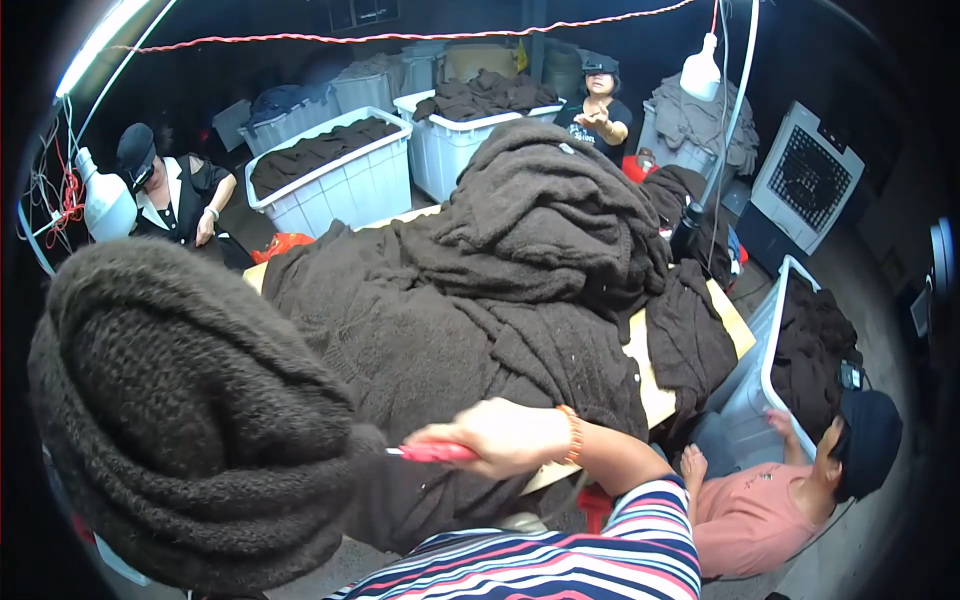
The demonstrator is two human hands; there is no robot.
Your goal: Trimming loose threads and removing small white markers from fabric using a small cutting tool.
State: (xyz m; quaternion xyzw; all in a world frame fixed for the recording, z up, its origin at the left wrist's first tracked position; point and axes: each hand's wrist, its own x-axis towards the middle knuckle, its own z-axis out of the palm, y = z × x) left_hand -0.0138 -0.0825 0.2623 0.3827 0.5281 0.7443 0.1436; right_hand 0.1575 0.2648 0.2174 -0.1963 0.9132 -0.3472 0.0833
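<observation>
My right hand, with an orange bracelet at the wrist, is closed around a red-handled tool. A short bit of metal shows at the tool's left end, against the dark fabric; its exact kind cannot be made out. Just left of that tip bulges a big rolled bundle of dark brown fleecy fabric, close to the camera. My left hand does not show. More of the brown fabric spreads over the table, heaped into a tall pile at the far side.
White bins of dark cloth stand behind the table and at its right. A co-worker in pink sits at the right; two others are beyond the table. Lamps and a red cord hang overhead.
</observation>
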